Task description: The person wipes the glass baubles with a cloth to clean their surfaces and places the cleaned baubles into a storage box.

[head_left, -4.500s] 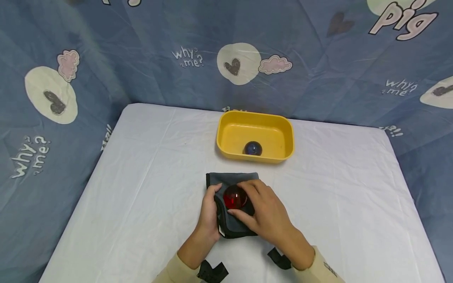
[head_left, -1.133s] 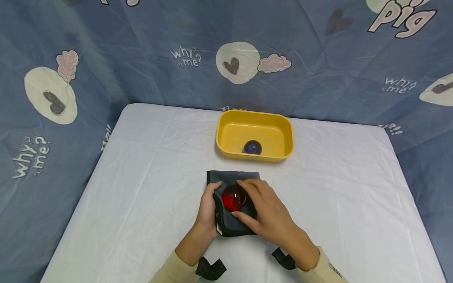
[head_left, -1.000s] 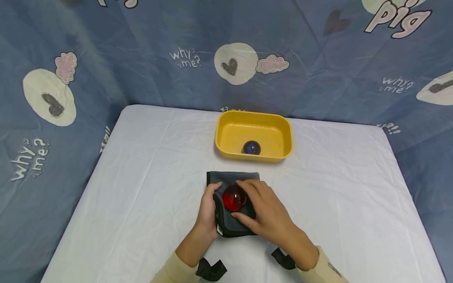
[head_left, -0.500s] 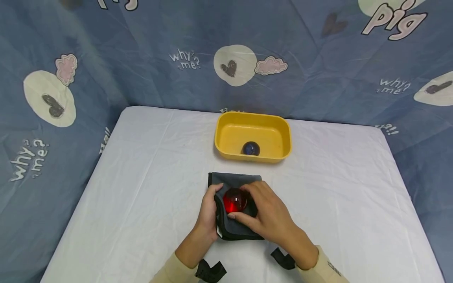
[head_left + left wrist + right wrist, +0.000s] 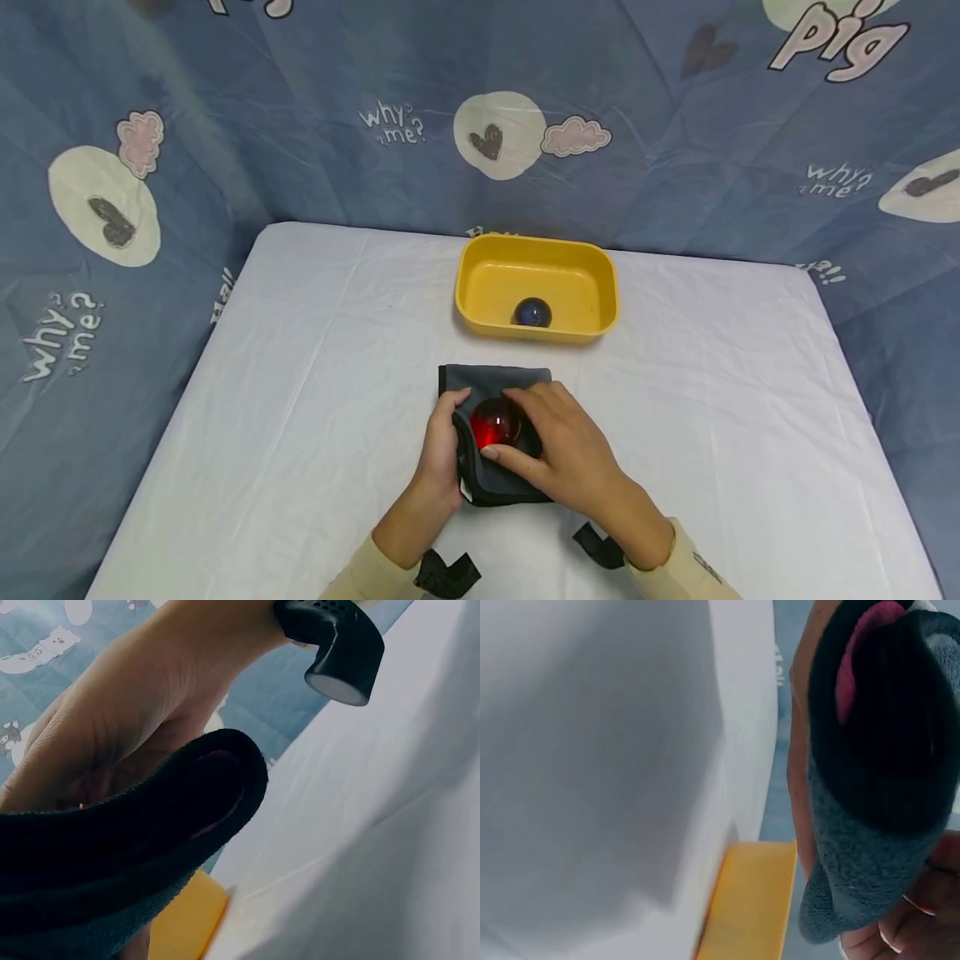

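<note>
A clear red ball (image 5: pixel 493 423) rests on a folded grey cloth (image 5: pixel 495 380) with black edging, held above the white table in the head view. My left hand (image 5: pixel 438 454) grips the cloth from its left side, thumb on top; its other fingers are hidden beneath. The thumb and fingers of my right hand (image 5: pixel 566 446) hold the ball from the right. The cloth's dark folded edge (image 5: pixel 135 847) fills much of the left wrist view. In the right wrist view, the cloth (image 5: pixel 877 847) shows a bit of pink inside its fold.
Beyond the hands, a yellow tray (image 5: pixel 540 335) holds a dark blue ball (image 5: pixel 532 312) near its front wall. White fabric covers the table (image 5: pixel 337 375). A blue printed curtain (image 5: pixel 337 183) hangs behind and at the sides. Black mounts (image 5: pixel 447 577) sit at both wrists.
My right thumb and fingers have shifted slightly on the red ball, and its bright patch looks different. The cloth, left hand and yellow tray stay nearly in place.
</note>
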Tool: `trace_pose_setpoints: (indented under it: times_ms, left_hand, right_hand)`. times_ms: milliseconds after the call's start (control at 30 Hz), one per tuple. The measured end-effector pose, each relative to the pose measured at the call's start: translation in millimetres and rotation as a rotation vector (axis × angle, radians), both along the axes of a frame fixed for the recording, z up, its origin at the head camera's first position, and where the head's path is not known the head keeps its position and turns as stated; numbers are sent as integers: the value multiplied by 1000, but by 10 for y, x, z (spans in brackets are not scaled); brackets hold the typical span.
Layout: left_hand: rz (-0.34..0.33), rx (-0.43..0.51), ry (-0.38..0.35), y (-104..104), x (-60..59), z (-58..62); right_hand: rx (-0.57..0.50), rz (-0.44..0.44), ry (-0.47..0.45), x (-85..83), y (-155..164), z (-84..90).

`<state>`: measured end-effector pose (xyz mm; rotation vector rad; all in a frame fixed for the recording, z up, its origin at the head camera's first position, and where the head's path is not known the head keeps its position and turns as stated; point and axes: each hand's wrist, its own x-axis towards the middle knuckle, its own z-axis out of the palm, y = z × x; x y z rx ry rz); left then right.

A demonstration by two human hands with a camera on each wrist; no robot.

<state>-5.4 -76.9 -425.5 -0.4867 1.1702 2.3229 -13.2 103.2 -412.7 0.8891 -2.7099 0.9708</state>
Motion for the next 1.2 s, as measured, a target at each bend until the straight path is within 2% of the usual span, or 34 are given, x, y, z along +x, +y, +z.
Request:
trace_pose_setpoints:
  times_ms: [267,567,767,1033,1200]
  left_hand:
    - [1,1,8,-12,-12,-6]
    - [-21,11,-24,-6,30,-3]
    - [-48,21,-34,-5,39,2]
    - [-1,15,-17,1,9,-2]
    - [0,34,2,-8,-10,-10]
  right_hand:
    - [15,30,45,4,-30,-7]
    - [-48,6,46,-15,-22,-44]
    - [-41,-18,66,-18,-39,-62]
    - [10,-27,4,-12,-55,-45]
    - [36,1,-28,6,-37,-36]
